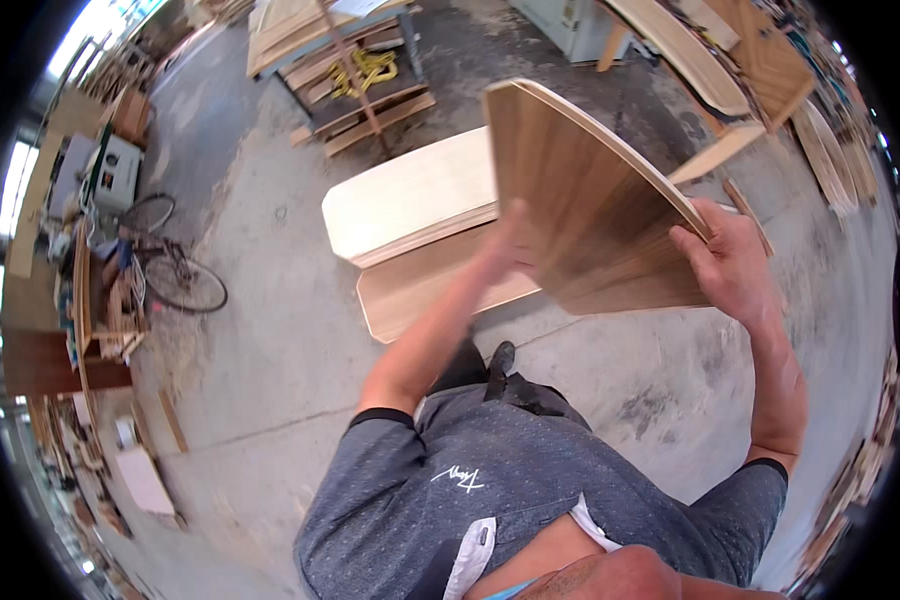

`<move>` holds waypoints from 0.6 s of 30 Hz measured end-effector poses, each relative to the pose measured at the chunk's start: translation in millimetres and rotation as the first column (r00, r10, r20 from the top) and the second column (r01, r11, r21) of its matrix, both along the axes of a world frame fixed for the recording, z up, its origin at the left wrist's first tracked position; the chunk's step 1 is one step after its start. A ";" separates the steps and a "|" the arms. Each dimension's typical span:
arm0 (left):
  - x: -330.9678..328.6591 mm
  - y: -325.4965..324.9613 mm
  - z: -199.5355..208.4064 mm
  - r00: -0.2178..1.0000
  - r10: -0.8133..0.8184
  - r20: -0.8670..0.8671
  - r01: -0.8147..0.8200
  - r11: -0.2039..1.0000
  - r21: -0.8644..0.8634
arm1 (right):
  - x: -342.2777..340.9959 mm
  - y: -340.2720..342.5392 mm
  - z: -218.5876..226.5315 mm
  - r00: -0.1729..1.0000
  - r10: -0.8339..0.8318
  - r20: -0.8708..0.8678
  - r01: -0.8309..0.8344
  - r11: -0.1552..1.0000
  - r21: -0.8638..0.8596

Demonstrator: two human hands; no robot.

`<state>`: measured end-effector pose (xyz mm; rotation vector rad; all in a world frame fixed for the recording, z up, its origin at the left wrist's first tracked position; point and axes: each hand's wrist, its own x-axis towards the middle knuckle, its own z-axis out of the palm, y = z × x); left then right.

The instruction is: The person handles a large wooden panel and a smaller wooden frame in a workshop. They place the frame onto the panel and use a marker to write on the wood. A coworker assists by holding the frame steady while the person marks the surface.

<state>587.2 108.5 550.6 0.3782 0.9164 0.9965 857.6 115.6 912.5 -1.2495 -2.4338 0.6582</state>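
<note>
A wood panel (600, 220) with dark brown grain and pale edges is held up at a tilt in front of me. My right hand (730, 255) is closed on its right edge, thumb on the brown face. Near the panel's lower left side is my left hand (510, 245), smeared by motion; whether it touches the panel I cannot tell. Beyond my left forearm lies a stack of pale panels (410, 195) with cut corners. A brown panel (420, 285) with a light rim sits on the near side of that stack, partly behind my forearm.
A workbench (335, 60) with yellow clamps (365, 75) below stands ahead. At the far right, a wooden table (770, 60) bears long boards. A bicycle (175, 270) and a wooden rack (95, 300) are at left. Wood pieces line the right side of the concrete floor (270, 350).
</note>
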 end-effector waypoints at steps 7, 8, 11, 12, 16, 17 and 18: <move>97.9 11.0 92.8 0.866 0.145 0.478 -0.146 0.989 -0.036 | -28.2 46.4 -39.6 0.901 0.213 0.377 -0.247 0.968 0.045; 97.4 12.1 94.0 0.847 0.156 0.508 -0.152 0.987 -0.050 | -27.5 52.3 -39.2 0.891 0.221 0.397 -0.265 0.963 0.058; 84.9 21.7 104.4 0.828 0.185 0.529 -0.170 0.982 -0.077 | -49.0 62.1 -27.3 0.903 0.201 0.379 -0.228 0.973 0.026; 80.4 28.5 109.6 0.829 0.191 0.525 -0.176 0.981 -0.079 | -54.6 65.1 -21.1 0.914 0.184 0.361 -0.199 0.980 0.006; 36.8 45.9 135.2 0.878 0.172 0.447 -0.216 0.975 0.048 | -73.9 87.2 -19.3 0.968 0.117 0.222 -0.126 0.992 0.028; 26.4 48.4 136.1 0.895 0.196 0.401 -0.242 0.968 0.068 | -79.0 95.7 -19.8 0.974 0.103 0.203 -0.109 0.994 0.017; 18.1 50.0 132.4 0.907 0.231 0.352 -0.278 0.957 0.088 | -84.6 103.7 -19.2 0.979 0.087 0.182 -0.091 0.996 0.008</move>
